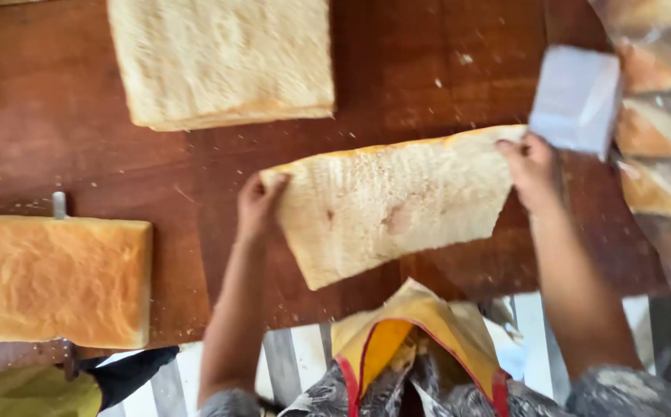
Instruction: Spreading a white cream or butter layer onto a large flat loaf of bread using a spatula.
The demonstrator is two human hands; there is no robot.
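Head view: a thin slab of bread crust (397, 205) is held stretched between both hands above the tabletop (57, 116).

The left hand (256, 207) pinches the slab's left corner and the right hand (534, 166) its upper right edge, fingers clamped on the crust. The slab sags and curls, so it is judged light, soft and liable to tear; grip it at opposite edges. Left of the slab lies a whole crusted loaf (54, 282); above-left, a trimmed white loaf (223, 58); right of it, bagged loaves (659, 154).

The bagged loaves (659, 147) are blurred, perhaps bread, cut off at the right edge.
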